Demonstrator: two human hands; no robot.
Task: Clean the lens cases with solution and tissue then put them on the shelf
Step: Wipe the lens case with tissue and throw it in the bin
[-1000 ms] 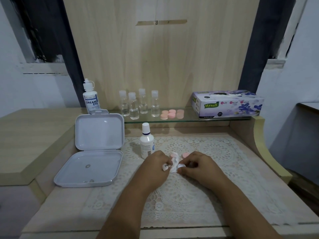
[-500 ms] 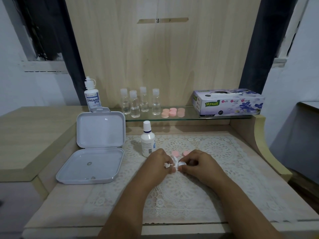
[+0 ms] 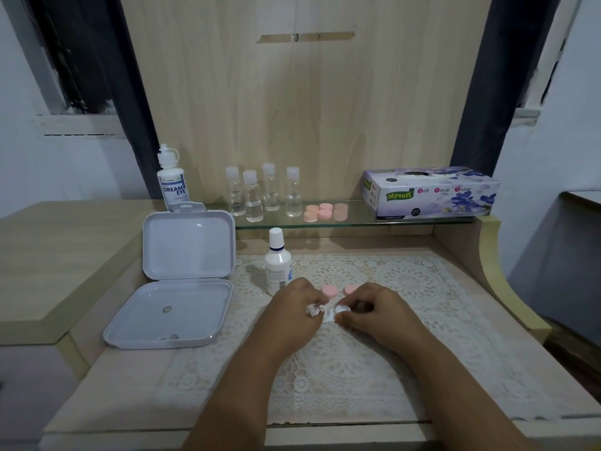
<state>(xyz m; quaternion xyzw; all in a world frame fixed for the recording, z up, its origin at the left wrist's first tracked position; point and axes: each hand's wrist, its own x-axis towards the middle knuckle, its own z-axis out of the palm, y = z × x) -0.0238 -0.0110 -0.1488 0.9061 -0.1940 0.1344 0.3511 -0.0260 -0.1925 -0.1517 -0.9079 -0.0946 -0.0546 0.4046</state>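
Hands meet over the lace mat (image 3: 406, 336): left hand (image 3: 292, 312) pinches crumpled tissue (image 3: 314, 310), right hand (image 3: 374, 309) grips a white lens case (image 3: 342, 309). Two pink caps (image 3: 330, 290) lie just behind.

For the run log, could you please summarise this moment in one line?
left hand: pinches tissue | right hand: holds lens case | stage: wiping

Seeing two bare forearms rising from bottom of frame, left hand (image 3: 294, 309) and right hand (image 3: 374, 309) at centre. No sleeves, no gloves; rings or watch apparently none, though picture soft.
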